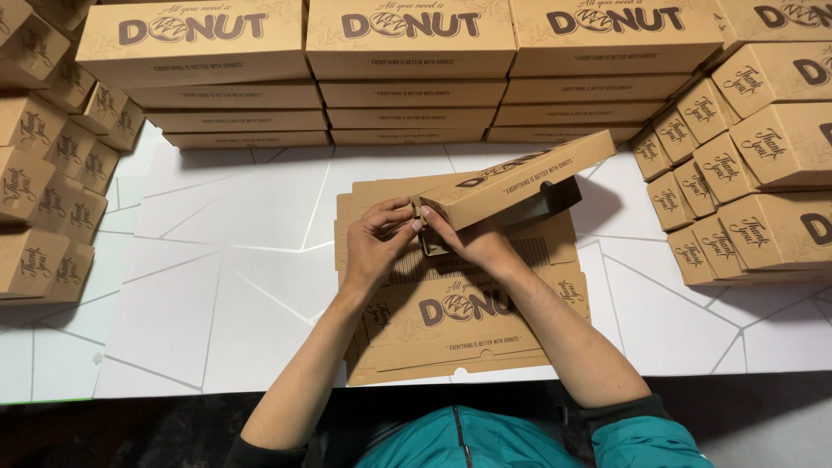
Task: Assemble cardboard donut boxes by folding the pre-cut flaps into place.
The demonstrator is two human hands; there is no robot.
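Head view: both hands at frame centre, left hand (379,236) and right hand (472,240) pinching corner of half-folded box (520,184), tilted up over flat blanks (451,334) for tucking flap.

Bare forearms, black sleeves pushed up, teal zipped vest (459,438).

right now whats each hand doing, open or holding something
Left hand: closed, pinching the end flap of the half-folded cardboard box.
Right hand: closed, gripping the same box's corner.
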